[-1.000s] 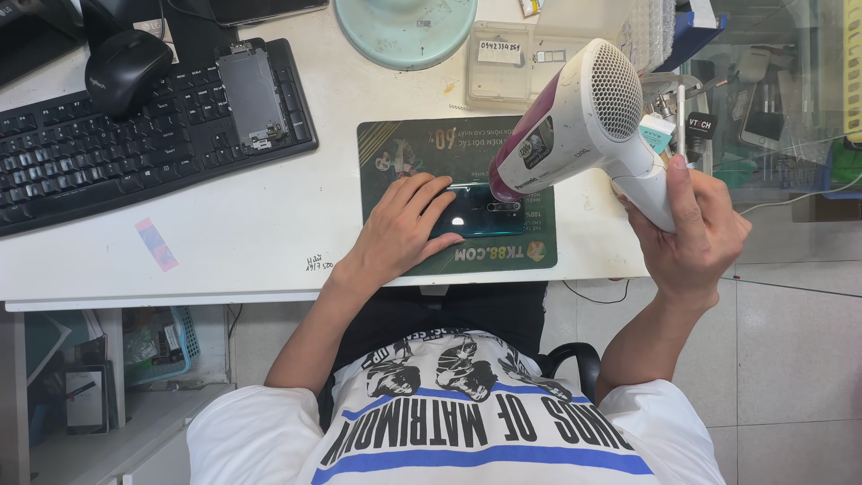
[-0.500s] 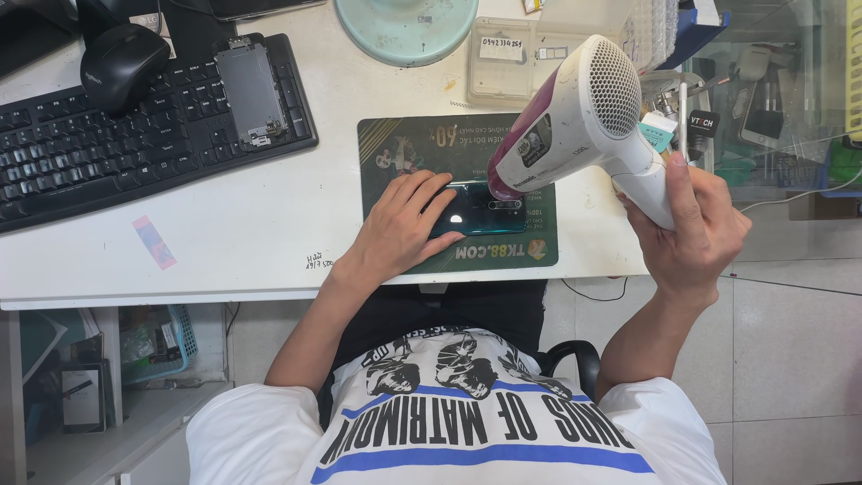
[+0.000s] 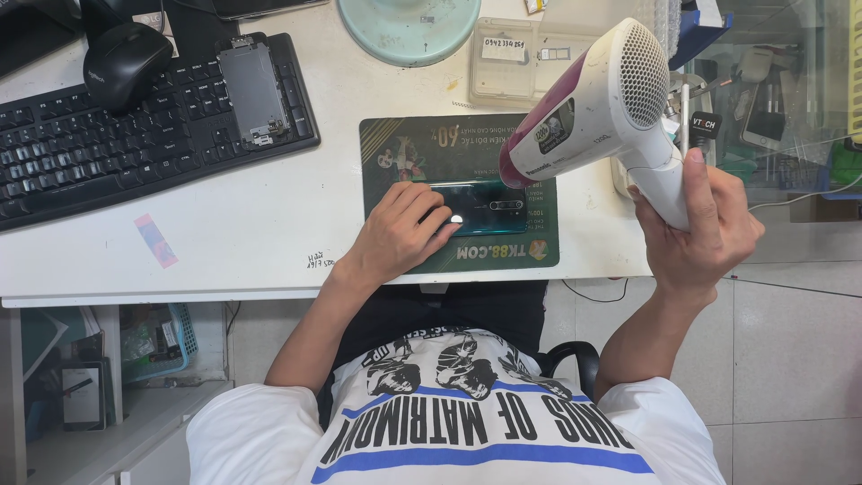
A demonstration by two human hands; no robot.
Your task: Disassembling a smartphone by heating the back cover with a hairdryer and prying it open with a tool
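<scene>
White desk [image 3: 269, 224], dark glossy phone [image 3: 489, 196] under left hand [image 3: 395, 235] flat fingers, right hand [image 3: 696, 229] clenching white-maroon hairdryer [image 3: 597, 112]

White-and-maroon hair dryer [image 3: 597, 112] tilts over dark glossy phone [image 3: 485, 195] lying flat on green mat [image 3: 404, 144].

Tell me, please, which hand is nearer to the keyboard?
Left. The left hand rests on the phone on the mat, right of the keyboard; the right hand holds the hair dryer past the table's far end.

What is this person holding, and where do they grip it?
The right hand grips a hair dryer by its handle. The left hand presses on a dark phone.
</scene>
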